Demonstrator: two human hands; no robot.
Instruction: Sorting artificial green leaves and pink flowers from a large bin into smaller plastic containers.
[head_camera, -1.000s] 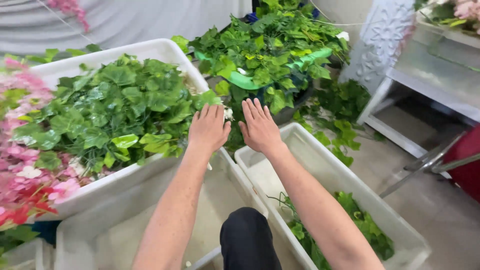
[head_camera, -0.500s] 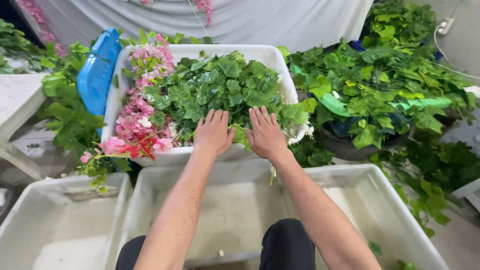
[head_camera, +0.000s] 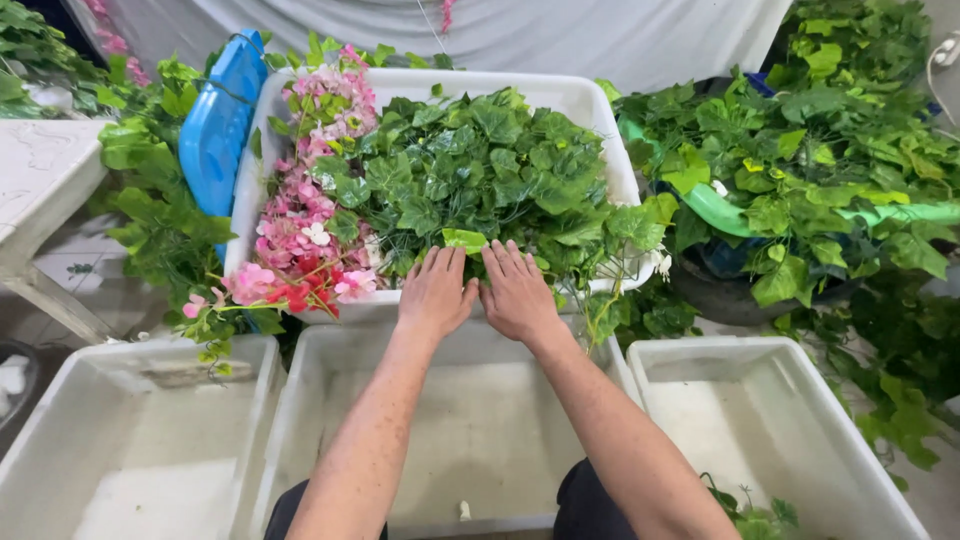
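While both arms reach forward, the large white tub (head_camera: 590, 100) across from the person sits heaped with green ivy-like foliage (head_camera: 480, 175), and pink blossoms (head_camera: 305, 235) fill its left side. Three white tubs stand nearer: the left tub (head_camera: 130, 450) and middle tub (head_camera: 480, 420) hold no leaves, and the right tub (head_camera: 770, 440) shows only a few green sprigs at its near corner (partly cut off by the frame edge). Judged from this, sorting has barely begun and most foliage remains in the heap. Left hand (head_camera: 436, 293) and right hand (head_camera: 516, 292) lie flat, fingers spread, side by side on the heap's near edge, gripping nothing visible.
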